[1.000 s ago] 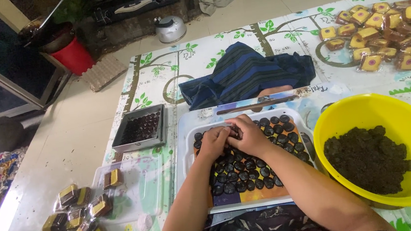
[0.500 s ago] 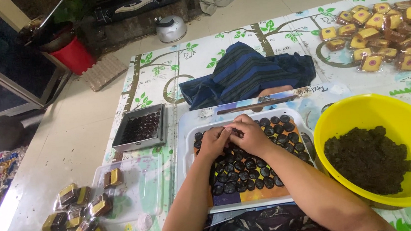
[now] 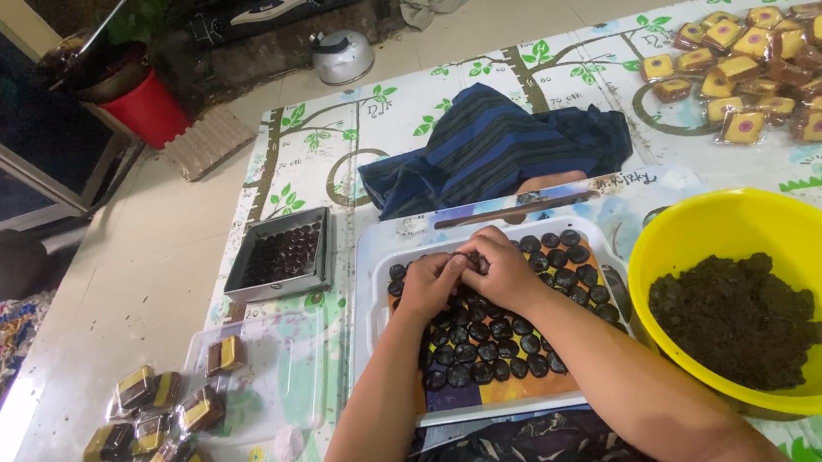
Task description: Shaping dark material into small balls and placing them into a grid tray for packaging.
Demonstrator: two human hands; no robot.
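From the head camera, looking down: both hands sit together over the far part of a white tray [image 3: 374, 265] lined with rows of small dark round pieces [image 3: 503, 348]. The left hand [image 3: 428, 285] and the right hand [image 3: 503, 270] touch each other, fingers curled inward around something small between the fingertips; what they pinch is hidden by the fingers, so I cannot tell whether it is one of the dark pieces. The tray lies on a floor mat [image 3: 322, 139] printed with green leaves and branches, straight ahead of the person's knees.

Just to the right of the tray stands a big yellow bowl [image 3: 731, 220], holding a heap of dark crumbly mixture [image 3: 736, 320]. Beyond the tray lies a thin brown stick [image 3: 510, 210], and past that a crumpled blue striped cloth [image 3: 493, 148]. To the left of the tray is a small square metal tin [image 3: 283, 255] with more dark pieces inside. Nearer, on the left, a clear plastic sheet [image 3: 273, 365] carries a wrapped square sweet, and a pile of wrapped sweets [image 3: 152, 457] with yellow and dark packaging spreads beside it. A second heap of yellow-labelled packets [image 3: 776, 55] lies at the far right of the mat. Off the mat, by the wall, sit a red bucket [image 3: 150, 110] and a metal pot lid [image 3: 342, 57].
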